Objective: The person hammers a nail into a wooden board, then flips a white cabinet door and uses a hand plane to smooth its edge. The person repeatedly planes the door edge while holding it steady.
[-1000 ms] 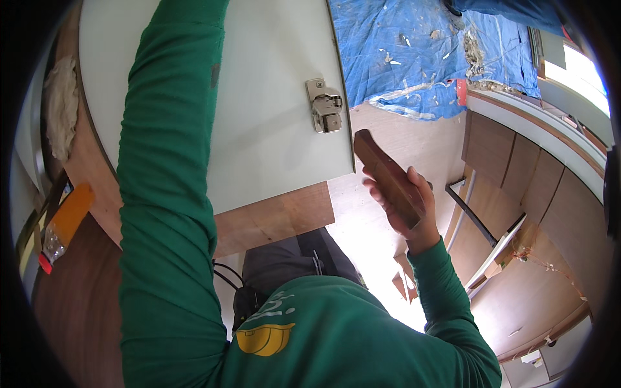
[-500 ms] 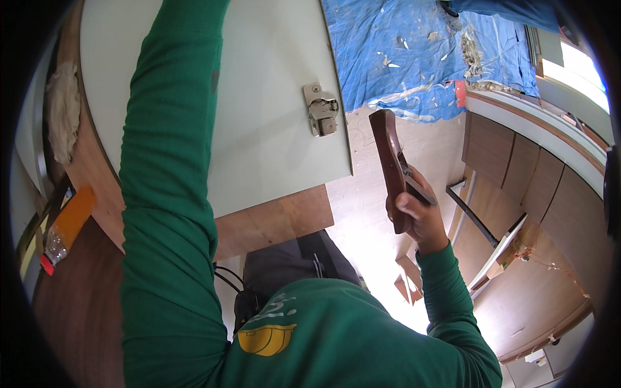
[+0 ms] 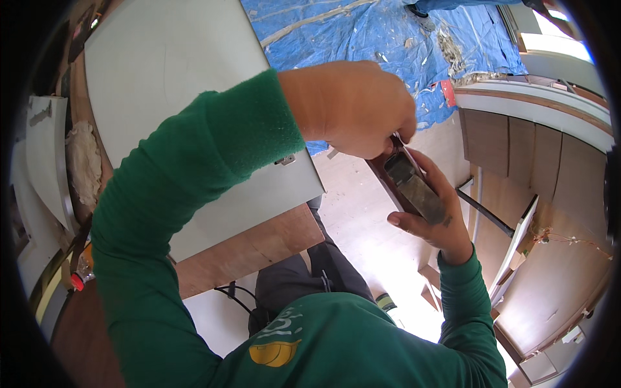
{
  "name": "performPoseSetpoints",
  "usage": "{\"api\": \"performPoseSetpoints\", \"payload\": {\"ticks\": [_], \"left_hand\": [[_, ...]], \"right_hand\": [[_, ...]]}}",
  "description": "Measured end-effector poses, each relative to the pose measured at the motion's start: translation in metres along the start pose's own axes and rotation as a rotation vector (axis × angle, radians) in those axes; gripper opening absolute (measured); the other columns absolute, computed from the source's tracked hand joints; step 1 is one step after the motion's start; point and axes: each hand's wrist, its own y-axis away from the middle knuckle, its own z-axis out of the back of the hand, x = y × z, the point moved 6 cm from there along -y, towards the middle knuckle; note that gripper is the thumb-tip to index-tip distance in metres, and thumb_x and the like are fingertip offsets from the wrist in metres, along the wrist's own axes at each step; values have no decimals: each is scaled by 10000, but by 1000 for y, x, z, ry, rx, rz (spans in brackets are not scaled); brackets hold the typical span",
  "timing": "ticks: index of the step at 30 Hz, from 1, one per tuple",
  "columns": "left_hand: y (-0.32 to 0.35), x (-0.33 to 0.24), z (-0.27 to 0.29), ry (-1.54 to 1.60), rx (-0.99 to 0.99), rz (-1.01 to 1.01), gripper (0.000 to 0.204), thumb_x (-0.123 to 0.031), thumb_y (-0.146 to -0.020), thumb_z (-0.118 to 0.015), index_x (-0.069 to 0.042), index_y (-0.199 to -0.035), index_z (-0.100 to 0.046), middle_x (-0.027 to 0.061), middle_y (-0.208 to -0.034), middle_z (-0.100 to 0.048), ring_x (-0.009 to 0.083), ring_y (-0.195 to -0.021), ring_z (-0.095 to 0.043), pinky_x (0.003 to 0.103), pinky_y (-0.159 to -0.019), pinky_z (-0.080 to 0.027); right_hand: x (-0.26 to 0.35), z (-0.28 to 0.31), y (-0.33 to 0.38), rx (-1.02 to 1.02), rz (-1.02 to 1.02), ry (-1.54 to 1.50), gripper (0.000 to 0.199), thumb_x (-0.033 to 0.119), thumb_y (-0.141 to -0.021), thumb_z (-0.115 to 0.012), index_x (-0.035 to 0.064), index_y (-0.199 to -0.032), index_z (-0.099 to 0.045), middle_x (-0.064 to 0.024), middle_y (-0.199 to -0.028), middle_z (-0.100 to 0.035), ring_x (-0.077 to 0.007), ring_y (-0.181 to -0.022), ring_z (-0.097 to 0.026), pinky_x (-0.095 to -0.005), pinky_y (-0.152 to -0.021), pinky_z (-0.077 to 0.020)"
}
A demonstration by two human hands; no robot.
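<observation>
My right hand [image 3: 446, 223] is closed around a brown wooden hand plane [image 3: 415, 189], its wide metal blade turned upward and the thumb along one side. Over the plane's far end reaches my left hand [image 3: 362, 107], fingers curled together at its throat. A thin pale sliver shows by those fingertips, too small to make out. To the left lies a white panel [image 3: 174, 58], partly covered by my left forearm. A metal cabinet hinge [image 3: 284, 160] on it peeks out from under the green cuff.
Beneath the panel, a wooden board [image 3: 252, 249] sticks out toward me. Blue sheeting [image 3: 336, 35] with scraps on it covers the floor ahead. Brown cabinet panels [image 3: 543, 155] and a black bar [image 3: 485, 213] stand on the right. A red-capped bottle [image 3: 79, 279] is at far left.
My left arm has bent and swung right, bringing that hand from beyond the frame onto the plane. My right hand has tipped the plane so its blade faces up.
</observation>
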Motion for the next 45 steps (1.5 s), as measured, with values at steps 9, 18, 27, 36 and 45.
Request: {"api": "performPoseSetpoints", "payload": {"ticks": [9, 18, 27, 36, 45], "left_hand": [[-22, 17, 40, -64, -555, -210, 90, -110, -919, -642, -98, -910, -731, 87, -814, -704, 299, -809, -707, 452, -744, -558], [-4, 95, 82, -714, -889, -147, 242, -78, -895, -674, -10, -1127, -680, 262, -1265, -666, 425, -1240, -612, 470, -1073, -485], [148, 195, 122, -286, -1538, 181, 284, -14, -902, -683, 6, -1185, -666, 141, -1170, -715, 238, -1146, -659, 341, -1023, -490], [165, 229, 118, 146, -1595, 179, 294, -81, -958, -600, 48, -1217, -653, 104, -1117, -708, 179, -1044, -650, 285, -945, -492], [167, 231, 119, 146, -1550, 169, 321, -92, -951, -615, 47, -1237, -660, 110, -1152, -717, 187, -1082, -655, 292, -986, -491]], "right_hand": [[-53, 0, 29, -75, -244, -152, 620, 222, -809, -899, -16, -1299, -603, -70, -1026, -673, -113, -823, -633, -271, -661, -528], [-73, -50, 57, -75, -189, -98, 609, 289, -840, -870, -21, -1300, -619, -84, -1052, -682, -148, -925, -639, -307, -835, -533], [-83, -104, 52, -131, 259, 57, 890, 209, -881, -837, -34, -1566, -323, -197, -1292, -654, -290, -1132, -687, -375, -956, -547], [-89, -111, 38, -99, 164, 73, 914, 239, -915, -818, -19, -1610, -284, -216, -1275, -659, -311, -1088, -697, -371, -923, -555], [-54, -106, 25, -136, 388, 284, 962, 228, -857, -861, 53, -1624, -307, -171, -1105, -716, -306, -923, -753, -365, -775, -599]]}}
